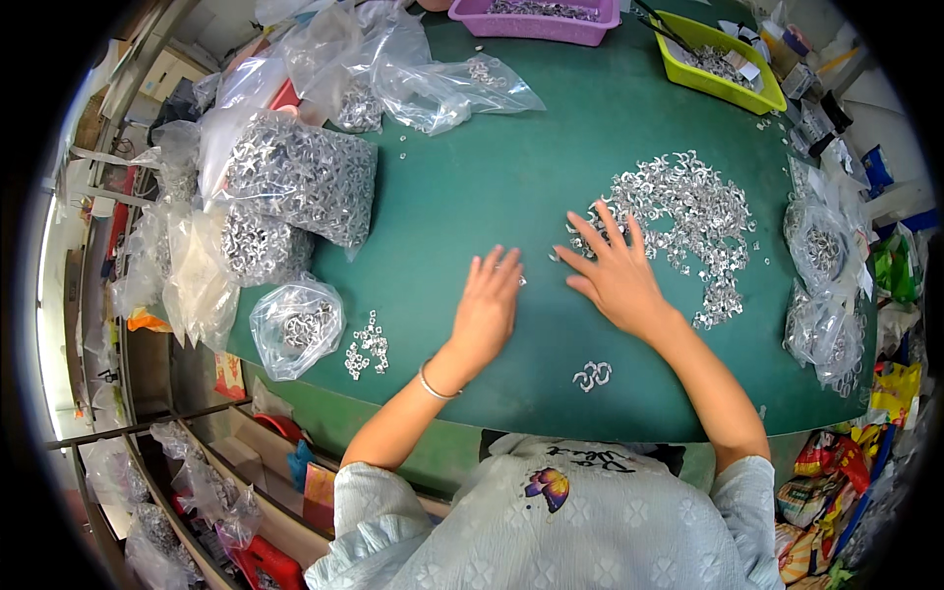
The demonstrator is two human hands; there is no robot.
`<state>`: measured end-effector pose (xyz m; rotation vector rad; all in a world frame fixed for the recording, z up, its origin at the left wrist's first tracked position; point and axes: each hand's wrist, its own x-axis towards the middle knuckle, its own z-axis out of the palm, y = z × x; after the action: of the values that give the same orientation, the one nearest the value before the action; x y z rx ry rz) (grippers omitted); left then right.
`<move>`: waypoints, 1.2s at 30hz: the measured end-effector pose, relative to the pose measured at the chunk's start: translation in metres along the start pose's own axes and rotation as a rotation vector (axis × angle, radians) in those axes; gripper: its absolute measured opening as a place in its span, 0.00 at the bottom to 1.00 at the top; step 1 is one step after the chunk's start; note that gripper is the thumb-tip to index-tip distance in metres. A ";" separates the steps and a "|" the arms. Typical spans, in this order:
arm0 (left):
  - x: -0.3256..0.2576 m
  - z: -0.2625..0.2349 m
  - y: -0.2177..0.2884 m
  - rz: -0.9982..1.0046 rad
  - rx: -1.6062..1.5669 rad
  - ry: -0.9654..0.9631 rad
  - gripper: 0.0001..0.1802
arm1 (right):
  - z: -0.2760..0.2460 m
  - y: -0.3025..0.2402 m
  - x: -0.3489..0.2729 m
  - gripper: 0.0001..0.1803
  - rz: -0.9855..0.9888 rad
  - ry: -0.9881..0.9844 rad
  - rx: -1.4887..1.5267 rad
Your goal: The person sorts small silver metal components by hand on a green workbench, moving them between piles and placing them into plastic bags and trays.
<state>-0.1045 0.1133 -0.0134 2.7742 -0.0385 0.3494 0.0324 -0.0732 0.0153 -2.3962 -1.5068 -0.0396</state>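
A loose heap of small silver C-shaped metal pieces point(708, 202) is spread over the right half of the green table. My right hand point(621, 280) is open, its fingers fanned out at the heap's left edge and the fingertips among the nearest pieces. To its left, my left hand point(487, 303) lies low over the table with fingers stretched out close together; a tiny silver piece point(522, 281) shows beside its fingertips. What lies under either palm is hidden. A few larger curved pieces point(592, 376) sit in a small group nearer my body.
Large clear bags of metal pieces point(305, 177) are stacked at the left. An open bag point(297, 329) and a small cluster of pieces point(368, 346) lie before them. A purple tray point(536, 28) and a yellow-green tray point(716, 90) stand at the back; more bags point(824, 251) line the right edge.
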 end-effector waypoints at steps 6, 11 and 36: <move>0.008 -0.005 0.019 -0.032 -0.093 0.003 0.20 | -0.015 -0.007 -0.037 0.28 0.038 -0.065 0.011; 0.005 0.001 0.013 -0.014 0.018 -0.024 0.27 | -0.013 -0.017 -0.057 0.33 0.027 -0.182 0.049; 0.038 0.019 0.033 0.048 0.017 -0.079 0.31 | -0.021 0.029 -0.079 0.25 0.235 0.052 0.082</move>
<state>-0.0651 0.0766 -0.0103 2.8070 -0.1216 0.2532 0.0256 -0.1601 0.0137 -2.4686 -1.1722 0.0127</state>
